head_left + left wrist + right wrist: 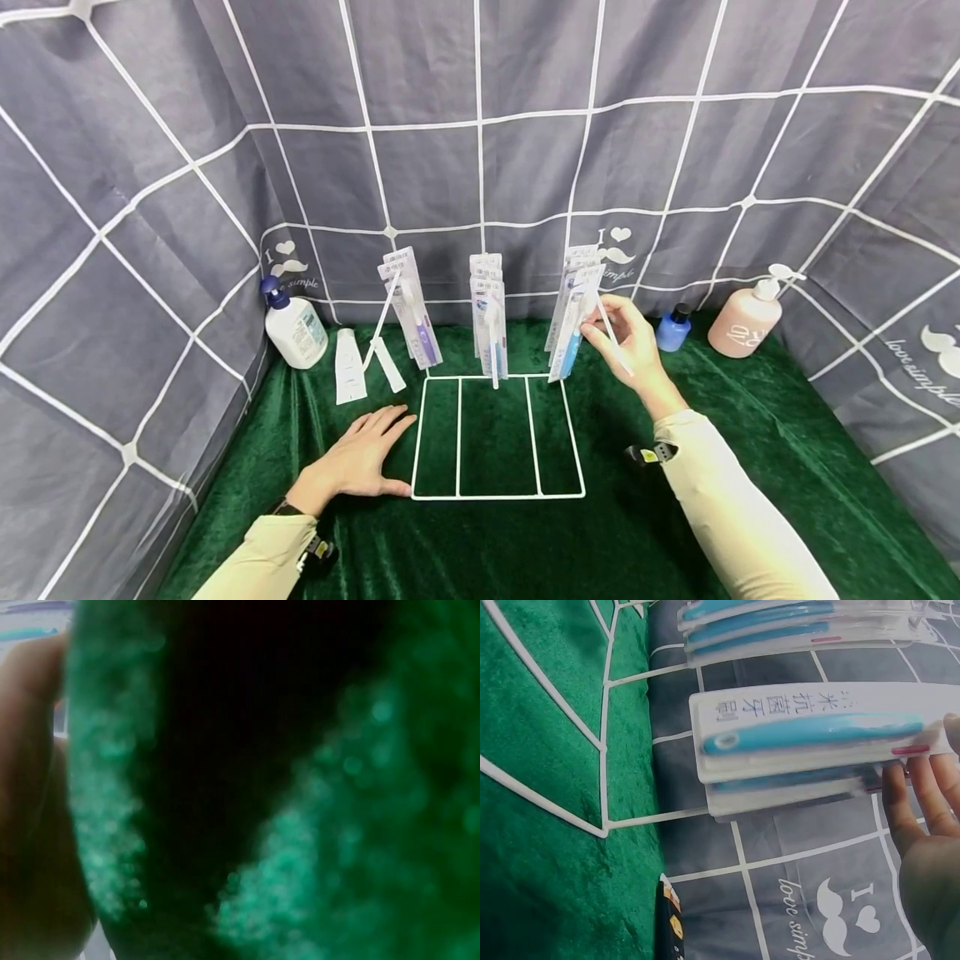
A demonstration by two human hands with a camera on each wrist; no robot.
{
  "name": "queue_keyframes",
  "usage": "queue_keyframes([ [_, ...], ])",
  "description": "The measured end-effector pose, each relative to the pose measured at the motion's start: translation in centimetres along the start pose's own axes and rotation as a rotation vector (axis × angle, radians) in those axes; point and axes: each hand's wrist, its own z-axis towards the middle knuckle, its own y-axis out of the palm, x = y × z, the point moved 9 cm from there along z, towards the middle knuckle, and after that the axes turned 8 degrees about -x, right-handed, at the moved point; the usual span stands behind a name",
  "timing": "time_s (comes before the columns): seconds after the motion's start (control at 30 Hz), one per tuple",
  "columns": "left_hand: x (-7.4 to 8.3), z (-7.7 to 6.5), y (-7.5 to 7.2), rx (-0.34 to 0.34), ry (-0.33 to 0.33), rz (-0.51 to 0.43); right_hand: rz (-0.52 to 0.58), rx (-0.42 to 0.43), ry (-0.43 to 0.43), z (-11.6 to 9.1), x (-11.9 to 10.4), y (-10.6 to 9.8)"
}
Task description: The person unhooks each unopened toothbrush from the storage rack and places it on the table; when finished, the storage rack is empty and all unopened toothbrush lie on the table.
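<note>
- Right hand (636,343): clamped on blue-handled toothbrush in clear-and-white blister pack (569,350), right row of white wire rack (498,497).
- Right wrist view only: pale oval (726,741) at handle end.
- Left hand (366,454): fingers apart on green velvety cloth (420,550).

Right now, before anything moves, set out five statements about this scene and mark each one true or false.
1. The right hand holds a packaged toothbrush with a blue handle. True.
2. The left hand grips the white tube. False: the left hand lies with its fingers spread at the left side of the white wire rack.
3. In the head view, the small blue bottle stands between the right hand and the pink pump bottle. True.
4. The packs hang in two groups. False: the toothbrush packs hang in three groups.
5. The cloth under the rack is red. False: the cloth is green.
</note>
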Motion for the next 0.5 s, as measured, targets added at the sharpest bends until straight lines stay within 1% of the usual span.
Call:
queue_keyframes([
  [0.07,0.2,0.02,-0.09,0.001,0.011,-0.006,-0.019,0.001,0.017,-0.01,0.13,0.04],
  [0.2,0.52,0.05,-0.16,-0.003,0.02,-0.001,-0.002,0.007,0.009,0.06,0.16,0.11],
  [0.5,0.31,0.22,0.26,-0.039,-0.008,0.014,0.036,0.016,-0.015,0.16,0.15,0.21],
])
